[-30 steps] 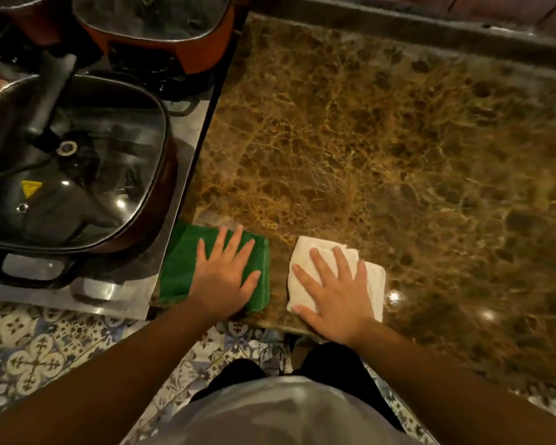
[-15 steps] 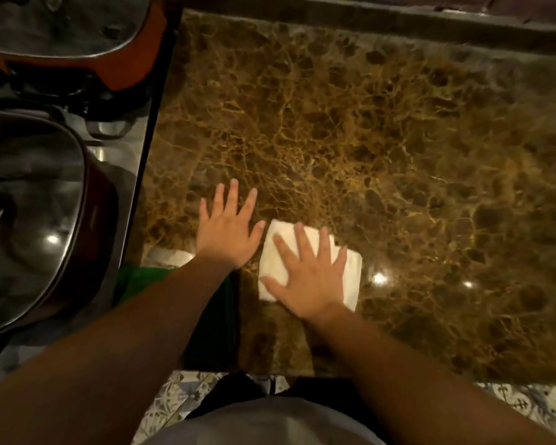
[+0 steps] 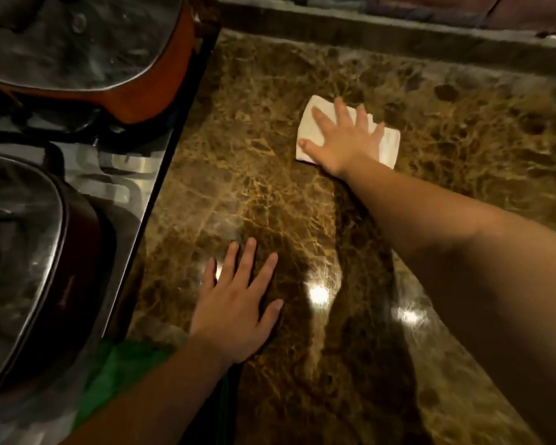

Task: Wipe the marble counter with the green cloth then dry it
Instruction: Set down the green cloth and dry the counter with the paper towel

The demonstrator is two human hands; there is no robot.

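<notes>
Head view: the brown marble worktop (image 3: pixel 302 203) fills the middle and right of the picture, with a stove (image 3: pixel 129 175) along its left edge. The right hand (image 3: pixel 344 136) reaches toward the far edge of the worktop and lies flat, fingers spread, pressing on a folded white cloth (image 3: pixel 389 142); the cloth shows past the fingertips and on both sides of the palm. The left hand (image 3: pixel 235 313) rests palm down on the bare marble near the front left corner, fingers spread and holding nothing. The green cloth (image 3: pixel 122 377) lies at the front left corner of the worktop, just behind the left wrist and partly hidden under the forearm; it looks crumpled, though blur makes that hard to judge. The left hand is not touching it. On the stove stand 2 pans with glass lids, an orange one (image 3: pixel 135 101) at the back and a darker one (image 3: pixel 45 271) at the front. Bright light spots glint on the marble between the arms.
</notes>
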